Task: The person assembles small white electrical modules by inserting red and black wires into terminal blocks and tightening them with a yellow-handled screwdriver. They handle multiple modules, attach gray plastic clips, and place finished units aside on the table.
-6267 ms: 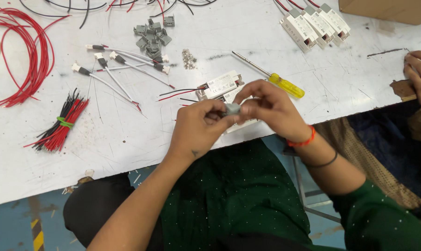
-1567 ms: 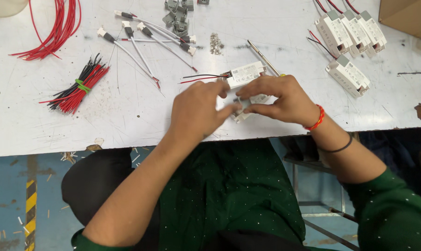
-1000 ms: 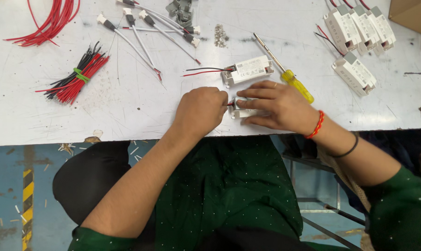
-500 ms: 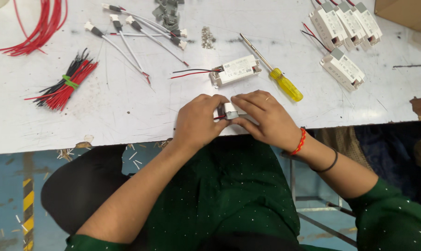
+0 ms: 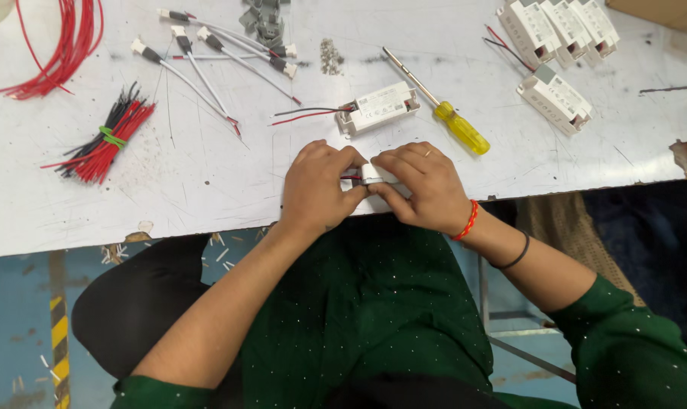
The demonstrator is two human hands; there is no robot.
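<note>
Both hands are working together at the near edge of the white table (image 5: 207,189), about midway along it. The left hand (image 5: 317,185) and the right hand (image 5: 427,189) are closing on a small white plastic module (image 5: 371,173) from opposite sides, fingers curled and fingertips pinching it between them; most of the module is lying hidden under the fingers, and a thin red lead is showing at its left end. The right wrist is wearing a red thread band and a dark band further up. Just beyond the hands, toward the far edge, a second white module with red and black leads (image 5: 379,107) is lying flat, apart from the hands. A yellow-handled screwdriver (image 5: 438,111) is lying diagonally just beside it, to its right. A tied bundle of red and black wires (image 5: 104,142) is resting toward the left end. White-tipped cable leads (image 5: 207,60) are spreading out near the far edge, and several more white modules (image 5: 559,45) are sitting toward the far right corner.
</note>
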